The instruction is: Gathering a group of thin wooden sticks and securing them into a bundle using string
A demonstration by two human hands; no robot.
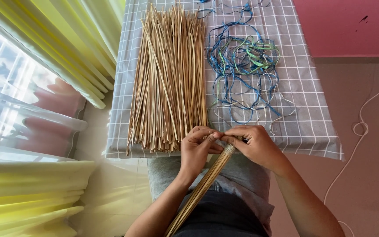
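From my remote view through the head camera I read the scene from the left: pale yellow curtains (80, 48) hang by a bright window, and a clear plastic bin (31, 123) sits below them. Next comes a grey checked cloth (303, 127) spread over a low surface, and on its left half lies a loose pile of thin tan sticks (167, 79), their long axes running away from me, cut ends near the cloth's near edge. Just in front of that pile is the left hand (197, 147), fingers curled and pinched on the top end of a tied stick bundle (205, 186). The bundle's long axis runs diagonally, from the lower left by my lap up and rightward to the point where both hands meet, so its bound tip lies between the 2 hands, touching both. The left hand is nearer the loose pile; the right hand (254, 145) is nearer the strings. That right hand is also closed, thumb and fingers gripping the bundle's tip, possibly with a strand of binding, though I cannot tell for sure. Neither hand is released. Further right on the cloth, well apart from the pile, lies a tangle of blue and green strings (244, 61). Beyond the cloth's right edge a white cord (359, 127) trails across the pinkish floor (365, 87).
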